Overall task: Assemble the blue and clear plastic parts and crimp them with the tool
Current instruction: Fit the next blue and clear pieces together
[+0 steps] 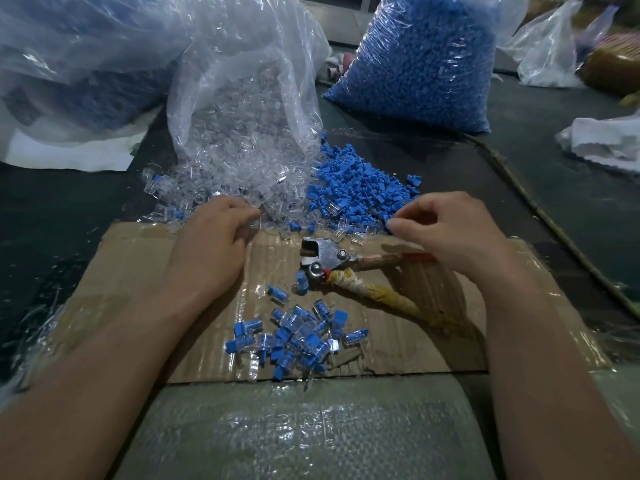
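- Step in hand: parts pick-up. Both hands work at the far edge of the brown corrugated cardboard sheet (145, 258), each at its own stock pile. No joining or crimping is under way.
- The right hand (446, 230) has thumb and forefinger curled together on a small blue plastic part (390, 226). This part sits at the near right edge of the heap of loose blue plastic parts (356, 188).
- The left hand (214, 244) has its fingers curled into the spill of small clear plastic housings (194, 192) from the open transparent bag (242, 81). Whether a housing is pinched cannot be told, because the clear pieces blur against the fingertips.
- The metal crimping tool with tape-wrapped handles (329, 261) lies on the cardboard between the two hands. Its head points left and its handles run right and near, one passing beneath the right hand. Neither hand grips it.
- Next move, as judged: bring the hands together and seat the blue part in a clear housing. Then free one hand for the tool, probably the right, which is closest to the handles.
- A cluster of assembled blue-and-clear pieces (294, 334) lies on the near side of the tool, which suggests the cycle repeats.
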`<state>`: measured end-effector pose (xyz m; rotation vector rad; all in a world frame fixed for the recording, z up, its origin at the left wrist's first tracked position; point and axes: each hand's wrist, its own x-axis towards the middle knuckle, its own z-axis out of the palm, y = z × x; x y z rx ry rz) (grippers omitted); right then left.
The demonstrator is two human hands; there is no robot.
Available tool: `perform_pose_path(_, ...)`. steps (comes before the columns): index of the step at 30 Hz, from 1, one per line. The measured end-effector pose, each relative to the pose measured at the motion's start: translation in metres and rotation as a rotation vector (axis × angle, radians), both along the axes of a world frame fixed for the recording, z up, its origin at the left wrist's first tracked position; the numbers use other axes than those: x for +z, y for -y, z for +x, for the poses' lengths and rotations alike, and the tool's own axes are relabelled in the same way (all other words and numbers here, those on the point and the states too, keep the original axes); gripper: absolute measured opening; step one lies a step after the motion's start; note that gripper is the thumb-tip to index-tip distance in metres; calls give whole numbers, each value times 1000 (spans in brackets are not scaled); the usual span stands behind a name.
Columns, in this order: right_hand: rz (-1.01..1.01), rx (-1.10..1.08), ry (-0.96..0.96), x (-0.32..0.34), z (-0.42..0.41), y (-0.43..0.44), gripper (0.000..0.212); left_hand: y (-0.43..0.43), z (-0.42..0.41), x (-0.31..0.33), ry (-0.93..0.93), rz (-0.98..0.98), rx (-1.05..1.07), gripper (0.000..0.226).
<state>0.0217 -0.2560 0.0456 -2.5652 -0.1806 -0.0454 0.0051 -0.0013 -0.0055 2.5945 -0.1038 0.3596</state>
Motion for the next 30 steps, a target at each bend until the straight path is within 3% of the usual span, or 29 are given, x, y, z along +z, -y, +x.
perform_pose_path(7,118,-187,116,-4,4,6,20,-3,-2,2,87,-5,40,21)
perform_pose_path(11,137,-227,117,-7,7,7,21,-5,0,0,37,-4,74,25)
perform_pose_path(16,122,-208,115,-13,10,4,18,-4,-4,3,117,-91,77,11)
perform_pose_path(19,51,-179,103,-18,13,2,3,2,-10,8,160,-295,79,6)
perform_pose_path(25,-201,-149,41,-27,20,0,23,9,-12,9,-12,-721,15,14)
perform_pose_path(28,-256,-134,36,-30,22,-3,24,10,-14,8,-113,-1012,10,21)
perform_pose_path(30,-258,-124,45,-30,23,-4,21,10,-14,8,-162,-1107,4,25)
